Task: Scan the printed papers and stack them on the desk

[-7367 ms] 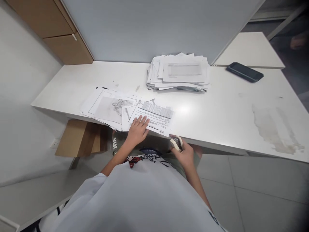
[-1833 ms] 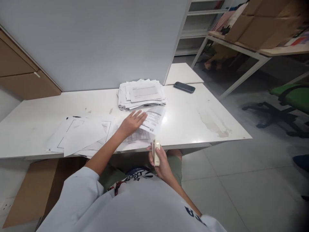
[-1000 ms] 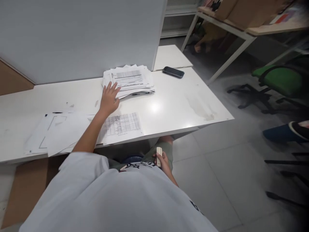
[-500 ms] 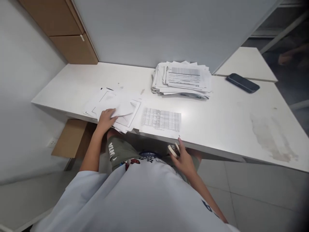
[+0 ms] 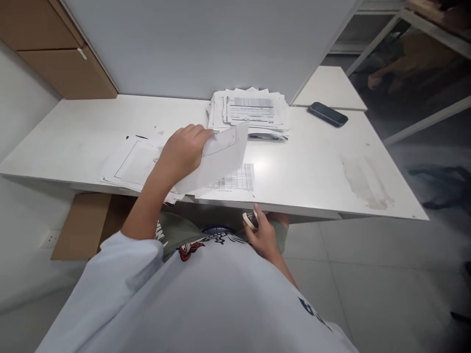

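My left hand point(image 5: 184, 149) is closed on a sheet of paper point(image 5: 217, 159), lifted off the white desk point(image 5: 312, 166) and carried above a printed table sheet point(image 5: 235, 180). To its left lies a loose spread of papers point(image 5: 128, 164). A taller stack of papers point(image 5: 250, 112) sits at the back by the partition. My right hand point(image 5: 263, 238) is below the desk's front edge, over my lap, closed on a small cream stapler point(image 5: 250, 219).
A dark phone point(image 5: 327, 113) lies at the desk's far right. A stained patch point(image 5: 364, 184) marks the right part. A cardboard box point(image 5: 83, 225) sits under the desk at left. Brown cabinets point(image 5: 55, 54) stand at the back left.
My left hand has picked a sheet out of the left spread and swung it rightward over the table sheet. My right hand stays below the edge with the stapler.
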### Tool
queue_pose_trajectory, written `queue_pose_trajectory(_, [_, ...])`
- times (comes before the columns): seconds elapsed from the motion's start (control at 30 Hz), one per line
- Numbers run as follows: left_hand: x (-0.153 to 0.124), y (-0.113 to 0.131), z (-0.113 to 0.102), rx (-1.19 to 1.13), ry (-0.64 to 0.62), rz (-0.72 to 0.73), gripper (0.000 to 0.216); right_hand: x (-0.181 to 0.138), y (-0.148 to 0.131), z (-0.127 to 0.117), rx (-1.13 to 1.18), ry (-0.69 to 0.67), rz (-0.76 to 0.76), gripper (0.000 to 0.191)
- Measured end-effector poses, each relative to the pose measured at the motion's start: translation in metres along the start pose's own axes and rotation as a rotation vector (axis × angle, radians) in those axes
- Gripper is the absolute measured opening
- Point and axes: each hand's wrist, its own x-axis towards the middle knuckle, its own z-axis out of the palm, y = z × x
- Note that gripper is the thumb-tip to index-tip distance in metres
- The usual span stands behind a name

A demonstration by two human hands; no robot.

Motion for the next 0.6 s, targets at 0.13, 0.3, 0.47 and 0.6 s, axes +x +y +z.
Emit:
queue_pose_trajectory(0.13, [0.053, -0.034, 0.060, -0.294, -0.367, 0.036, 0.036, -0.019, 0.021, 0.000, 0.021, 0.056, 0.124, 0.066])
queue_pose_trajectory(0.3, [0.055, -0.035, 0.138, -0.212, -0.552, -0.004, 0.039, -0.048, 0.037, 0.008, 0.027, 0.083, 0.328, 0.066])
queue_pose_trajectory(0.47, [0.041, -0.020, 0.142, 0.043, -0.460, 0.014, 0.044, -0.059, 0.044, 0.015, 0.040, 0.048, 0.407, 0.065])
queue_pose_trajectory(0.6, [0.028, -0.010, 0.120, 0.107, -0.436, 0.067, 0.046, -0.047, 0.042, 0.013, 0.066, 0.001, 0.403, 0.064])
